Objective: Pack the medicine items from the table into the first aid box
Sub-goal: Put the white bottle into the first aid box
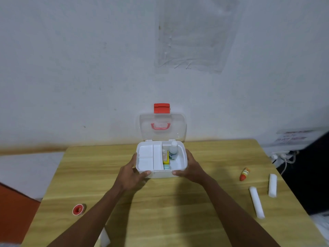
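A white first aid box (183,158) stands open at the far middle of the wooden table, its clear lid (178,125) with red latch upright. A white tray insert (147,155) fills its left half; a white bottle (173,151) and a yellow packet (166,159) lie in the right half. My left hand (132,171) grips the box's left front corner and my right hand (191,165) grips its right side. On the table lie a red tape roll (78,209), a small orange bottle (244,173), and two white gauze rolls (256,202) (272,185).
The wooden table (169,211) stands against a white wall. A white packet (105,237) lies near the front edge under my left forearm. Cables and a socket (283,155) sit off the table's right side.
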